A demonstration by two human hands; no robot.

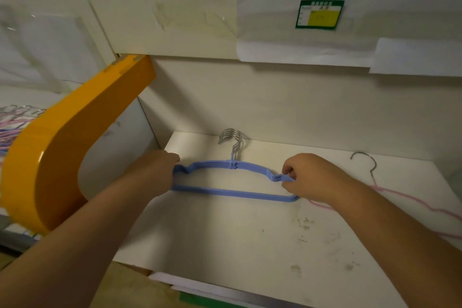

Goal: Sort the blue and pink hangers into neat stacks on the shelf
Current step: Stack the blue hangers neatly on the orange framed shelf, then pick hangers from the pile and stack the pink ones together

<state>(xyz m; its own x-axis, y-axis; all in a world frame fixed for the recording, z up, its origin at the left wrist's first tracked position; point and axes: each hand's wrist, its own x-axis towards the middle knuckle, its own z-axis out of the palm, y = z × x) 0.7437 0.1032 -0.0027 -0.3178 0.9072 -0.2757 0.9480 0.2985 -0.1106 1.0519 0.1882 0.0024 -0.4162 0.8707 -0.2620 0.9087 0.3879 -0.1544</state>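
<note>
A stack of several blue hangers (232,192) lies flat on the white shelf (237,237), its metal hooks (231,137) pointing toward the back wall. My left hand (157,170) grips the stack's left end. At the right end my right hand (307,177) pinches the stack between thumb and fingers. A single pink hanger (405,197) lies on the shelf to the right, partly under my right forearm, with its hook (365,160) toward the back.
An orange curved divider (75,145) rises at the shelf's left edge. Behind it, on the left, a heap of mixed pink and blue hangers (15,122) lies under a clear panel (45,37). A green and yellow label (320,14) is stuck to the upper shelf's front.
</note>
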